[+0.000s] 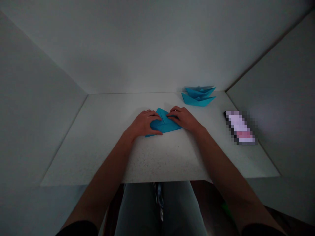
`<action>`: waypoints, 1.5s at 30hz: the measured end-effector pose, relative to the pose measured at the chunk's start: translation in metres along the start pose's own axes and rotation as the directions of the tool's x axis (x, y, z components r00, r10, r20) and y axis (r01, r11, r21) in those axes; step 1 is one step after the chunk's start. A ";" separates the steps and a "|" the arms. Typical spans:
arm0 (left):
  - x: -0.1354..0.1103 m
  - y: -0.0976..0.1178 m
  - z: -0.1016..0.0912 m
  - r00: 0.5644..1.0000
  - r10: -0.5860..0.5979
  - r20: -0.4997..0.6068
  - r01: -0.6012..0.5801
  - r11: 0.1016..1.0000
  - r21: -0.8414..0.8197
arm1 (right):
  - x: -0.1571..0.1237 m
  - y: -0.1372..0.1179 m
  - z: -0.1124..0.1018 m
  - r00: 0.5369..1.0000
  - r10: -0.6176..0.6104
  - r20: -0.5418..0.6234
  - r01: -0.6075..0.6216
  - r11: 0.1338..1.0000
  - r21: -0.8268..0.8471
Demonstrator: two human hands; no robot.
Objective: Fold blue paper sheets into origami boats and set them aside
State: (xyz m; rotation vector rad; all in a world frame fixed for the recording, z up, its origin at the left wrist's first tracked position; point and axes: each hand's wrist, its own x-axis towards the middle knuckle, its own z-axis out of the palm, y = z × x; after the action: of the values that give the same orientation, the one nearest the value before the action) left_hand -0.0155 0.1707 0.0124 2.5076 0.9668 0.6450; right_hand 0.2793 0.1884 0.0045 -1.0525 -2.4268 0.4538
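Observation:
A blue sheet of paper [164, 124], partly folded into a triangle-like shape, lies flat near the middle of the white table [103, 131]. My left hand [144, 123] rests on its left part, fingers laid down and pressing the paper, thumb along the lower edge. My right hand [183, 118] presses the right part, fingertips meeting the left hand's at the centre fold. Both hands cover much of the sheet.
Two finished blue paper boats [199, 96] sit at the back right of the table. A blurred flat phone-like object [240, 127] lies near the right wall. White walls enclose the table on three sides. My legs show below the front edge.

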 end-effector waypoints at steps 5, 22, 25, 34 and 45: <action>-0.001 0.009 -0.001 1.000 0.010 0.019 -0.010 1.000 -0.012 | -0.005 -0.003 -0.004 0.998 -0.016 0.063 0.012 0.998 0.063; -0.001 0.004 -0.015 0.996 -0.091 0.016 0.092 0.965 -0.244 | -0.011 -0.005 -0.021 0.992 0.036 0.117 -0.068 0.959 0.276; -0.002 0.002 -0.016 0.991 -0.130 0.012 0.127 0.946 -0.299 | -0.011 -0.004 -0.020 0.990 0.059 0.126 -0.099 0.936 0.337; -0.002 0.003 -0.015 0.993 -0.112 0.032 0.116 0.953 -0.281 | -0.013 -0.004 -0.021 0.982 0.074 0.175 -0.128 0.937 0.324; -0.004 0.000 -0.011 0.996 -0.080 0.048 0.087 0.981 -0.176 | -0.012 -0.003 -0.024 0.989 0.066 0.129 -0.111 0.918 0.380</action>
State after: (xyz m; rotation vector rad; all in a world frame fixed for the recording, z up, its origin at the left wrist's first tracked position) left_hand -0.0237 0.1698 0.0204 2.3027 0.9499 0.6231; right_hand 0.2971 0.1800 0.0226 -0.9835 -2.2558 1.0039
